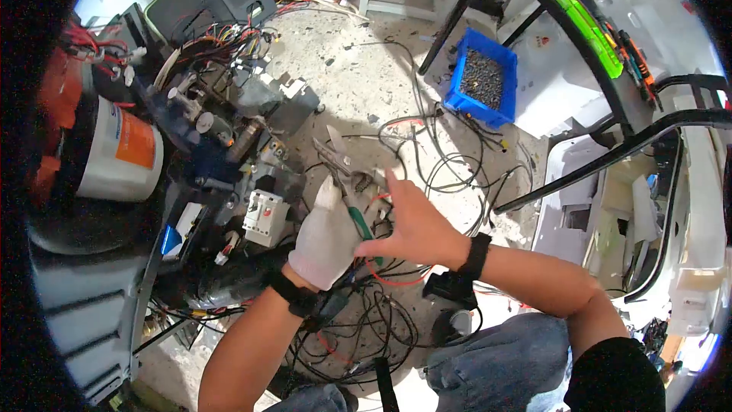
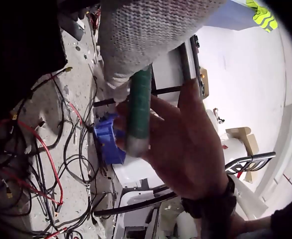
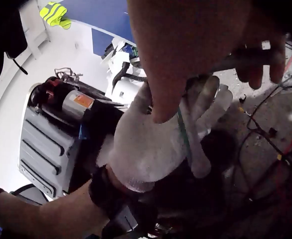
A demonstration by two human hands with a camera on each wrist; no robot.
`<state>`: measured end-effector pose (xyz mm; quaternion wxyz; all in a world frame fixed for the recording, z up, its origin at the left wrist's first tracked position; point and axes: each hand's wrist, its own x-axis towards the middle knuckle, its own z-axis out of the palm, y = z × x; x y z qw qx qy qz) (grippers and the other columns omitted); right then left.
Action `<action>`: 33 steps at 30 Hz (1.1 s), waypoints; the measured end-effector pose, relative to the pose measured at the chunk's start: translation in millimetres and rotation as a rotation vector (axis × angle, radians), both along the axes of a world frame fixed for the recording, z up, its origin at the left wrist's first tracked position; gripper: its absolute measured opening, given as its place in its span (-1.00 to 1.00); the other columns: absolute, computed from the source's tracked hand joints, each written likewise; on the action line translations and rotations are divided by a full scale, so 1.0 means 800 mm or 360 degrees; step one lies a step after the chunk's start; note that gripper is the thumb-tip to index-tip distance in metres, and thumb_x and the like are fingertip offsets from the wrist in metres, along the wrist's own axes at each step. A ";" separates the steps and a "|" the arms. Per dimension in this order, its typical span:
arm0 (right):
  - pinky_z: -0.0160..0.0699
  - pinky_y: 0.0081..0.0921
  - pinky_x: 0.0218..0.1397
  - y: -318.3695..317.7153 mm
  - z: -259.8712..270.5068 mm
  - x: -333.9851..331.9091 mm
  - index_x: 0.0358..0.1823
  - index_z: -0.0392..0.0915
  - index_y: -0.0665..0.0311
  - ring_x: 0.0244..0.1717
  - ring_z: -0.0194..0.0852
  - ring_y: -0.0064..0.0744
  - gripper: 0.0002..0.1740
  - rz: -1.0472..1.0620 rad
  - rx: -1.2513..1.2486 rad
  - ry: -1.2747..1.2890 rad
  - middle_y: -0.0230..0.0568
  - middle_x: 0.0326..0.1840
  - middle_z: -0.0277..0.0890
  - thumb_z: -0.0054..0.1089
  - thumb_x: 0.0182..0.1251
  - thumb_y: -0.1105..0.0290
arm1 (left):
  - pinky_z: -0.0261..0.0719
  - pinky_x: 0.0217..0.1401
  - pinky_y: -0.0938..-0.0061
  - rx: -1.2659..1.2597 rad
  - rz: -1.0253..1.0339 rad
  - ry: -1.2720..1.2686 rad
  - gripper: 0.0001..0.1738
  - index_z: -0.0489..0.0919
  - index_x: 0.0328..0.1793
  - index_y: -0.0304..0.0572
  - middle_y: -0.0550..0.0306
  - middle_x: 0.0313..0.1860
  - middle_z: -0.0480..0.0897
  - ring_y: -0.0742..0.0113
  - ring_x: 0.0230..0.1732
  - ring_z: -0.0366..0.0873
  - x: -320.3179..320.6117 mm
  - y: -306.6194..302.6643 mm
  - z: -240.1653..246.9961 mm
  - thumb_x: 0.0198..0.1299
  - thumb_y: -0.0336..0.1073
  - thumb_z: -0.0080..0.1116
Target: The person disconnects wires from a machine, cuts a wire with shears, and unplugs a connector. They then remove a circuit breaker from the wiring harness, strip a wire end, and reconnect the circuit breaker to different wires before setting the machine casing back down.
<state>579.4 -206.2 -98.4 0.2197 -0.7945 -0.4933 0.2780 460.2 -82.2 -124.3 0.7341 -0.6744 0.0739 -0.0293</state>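
Observation:
My left hand (image 1: pixel 323 240), in a white knitted glove, grips green-handled cutters (image 1: pixel 358 222), whose metal blades stand apart and point away from me. One green handle (image 2: pixel 139 104) with a grey end sticks out below the glove in the left wrist view. The bare right hand (image 1: pixel 424 223) is beside the cutters, thumb and index finger spread, thumb tip close by the handle. Its palm shows behind the handle in the left wrist view, fingers loosely bent. Past its fingers, a dark bar-like piece (image 3: pixel 245 59) crosses the right wrist view.
Black cables (image 1: pixel 374 328) lie tangled on the floor between my knees. A blue bin (image 1: pixel 512 99) of small grey bits stands ahead right. Stripped machine parts and a white switch block (image 1: pixel 264 217) crowd the left. A black tube frame (image 1: pixel 564 179) spans the right.

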 end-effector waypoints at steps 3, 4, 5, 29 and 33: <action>0.01 -0.22 0.36 -0.002 -0.012 -0.001 0.30 -0.30 0.68 0.29 0.00 0.22 0.40 0.0054 0.0026 0.0289 0.45 0.24 0.01 0.39 -0.29 -0.18 | 0.17 0.31 0.32 0.0361 0.0088 -0.0141 -0.53 0.24 0.27 -0.13 0.09 0.21 0.35 0.21 0.22 0.28 -0.009 -0.019 -0.012 0.37 -0.04 -0.38; -0.11 -0.22 0.41 -0.007 -0.010 -0.003 0.31 -0.36 0.67 0.34 -0.10 0.22 0.40 0.0037 0.0037 0.0357 0.47 0.30 -0.10 0.38 -0.26 -0.15 | 0.14 0.31 0.33 0.0299 -0.0017 -0.0059 -0.54 0.25 0.27 -0.12 0.09 0.22 0.34 0.23 0.23 0.26 -0.002 -0.018 -0.005 0.37 -0.07 -0.38; -0.05 -0.21 0.39 -0.012 -0.022 -0.003 0.31 -0.32 0.66 0.31 -0.04 0.23 0.35 0.0011 0.0167 0.0287 0.46 0.27 -0.03 0.38 -0.25 -0.09 | 0.14 0.31 0.33 0.0256 -0.0059 -0.0196 -0.54 0.25 0.27 -0.12 0.09 0.22 0.34 0.23 0.23 0.26 0.013 -0.024 0.007 0.37 -0.07 -0.38; -0.01 -0.40 0.35 -0.272 0.259 0.112 0.42 -0.15 0.28 0.29 0.12 -0.19 0.13 -0.1096 0.0240 -0.0124 0.09 0.27 0.17 0.39 -0.21 0.41 | 0.37 0.20 0.45 0.3693 -0.0548 0.0064 -0.61 0.34 0.21 -0.36 0.00 0.10 0.46 0.27 0.13 0.41 0.002 -0.024 0.008 0.28 -0.37 -0.12; 0.09 -0.41 0.30 -0.343 0.234 0.107 0.41 -0.12 0.33 0.23 0.19 -0.21 0.09 -0.1464 0.0321 0.0108 0.06 0.23 0.20 0.34 -0.20 0.44 | 0.36 0.20 0.46 0.3731 -0.0611 0.0027 -0.64 0.36 0.17 -0.36 0.03 0.07 0.47 0.28 0.12 0.42 0.003 -0.027 0.006 0.28 -0.36 -0.12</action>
